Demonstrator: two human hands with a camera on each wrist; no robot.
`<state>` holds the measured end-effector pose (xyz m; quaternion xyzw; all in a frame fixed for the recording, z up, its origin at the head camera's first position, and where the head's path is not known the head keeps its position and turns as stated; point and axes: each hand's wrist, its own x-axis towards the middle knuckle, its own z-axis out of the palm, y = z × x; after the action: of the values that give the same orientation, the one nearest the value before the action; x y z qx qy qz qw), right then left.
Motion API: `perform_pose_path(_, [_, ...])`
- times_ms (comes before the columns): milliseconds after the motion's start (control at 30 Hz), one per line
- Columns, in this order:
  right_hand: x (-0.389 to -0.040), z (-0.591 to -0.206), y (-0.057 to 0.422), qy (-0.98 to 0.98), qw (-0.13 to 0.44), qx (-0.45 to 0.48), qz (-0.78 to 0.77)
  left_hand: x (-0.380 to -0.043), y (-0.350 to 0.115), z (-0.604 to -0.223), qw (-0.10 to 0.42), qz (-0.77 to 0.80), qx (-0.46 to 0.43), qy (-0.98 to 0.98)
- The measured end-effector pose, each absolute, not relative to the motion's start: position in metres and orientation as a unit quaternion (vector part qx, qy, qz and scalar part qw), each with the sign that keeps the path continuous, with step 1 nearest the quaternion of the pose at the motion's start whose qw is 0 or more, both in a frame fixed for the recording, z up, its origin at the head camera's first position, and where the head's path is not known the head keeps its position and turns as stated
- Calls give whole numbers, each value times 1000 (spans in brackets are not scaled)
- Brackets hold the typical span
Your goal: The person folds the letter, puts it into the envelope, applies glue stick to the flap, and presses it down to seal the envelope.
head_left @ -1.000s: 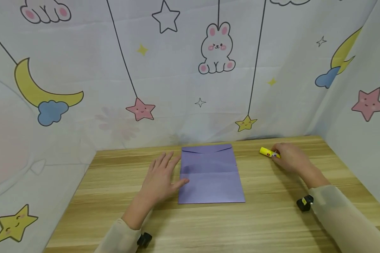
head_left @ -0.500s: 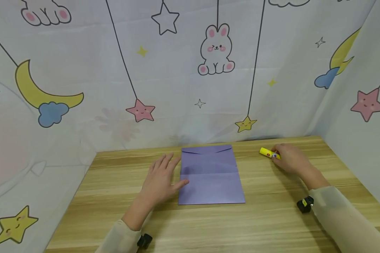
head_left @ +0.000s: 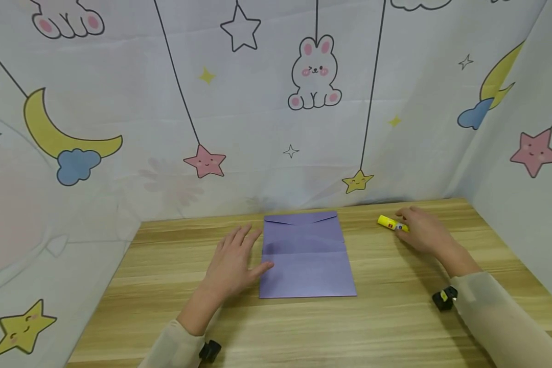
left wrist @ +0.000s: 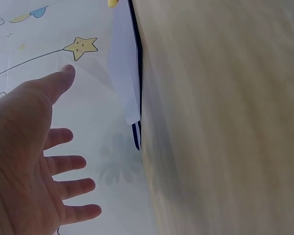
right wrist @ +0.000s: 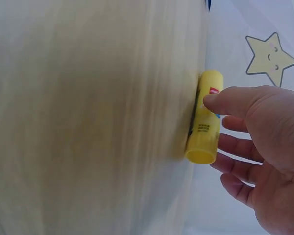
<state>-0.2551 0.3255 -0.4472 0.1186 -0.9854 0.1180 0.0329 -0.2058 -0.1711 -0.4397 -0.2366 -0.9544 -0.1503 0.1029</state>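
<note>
A flat purple envelope (head_left: 305,271) lies in the middle of the wooden table in the head view, a crease across it and a narrow flap along its far edge. My left hand (head_left: 234,263) hovers at its left side, fingers spread and thumb over the envelope's edge. Far to the right, a yellow glue stick (head_left: 390,223) rests on its side on the table. My right hand (head_left: 423,230) is at its right end. In the right wrist view, the thumb (right wrist: 230,102) overlaps the glue stick, while the other fingers stay loosely extended on its far side.
The wood-grain table (head_left: 303,332) reaches back to a white curtain (head_left: 257,112) printed with stars, moons and rabbits. More curtain hangs at the left and right sides. Each wrist carries a small black camera, such as the left one (head_left: 210,351).
The fingers of my right hand have loosened slightly around the glue stick, which stays in place. My left hand and the envelope have hardly moved.
</note>
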Motion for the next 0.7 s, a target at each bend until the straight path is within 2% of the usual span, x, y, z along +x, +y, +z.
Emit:
perform_pose_path(300, [-249,-425,295,-982,60,136,120,-211,-171,-437,90,-158,-232,-955])
perform_pose_path(700, [-249,-418,234,-959,16,202,200,-234,-160,-436,78,-187,-237,-950])
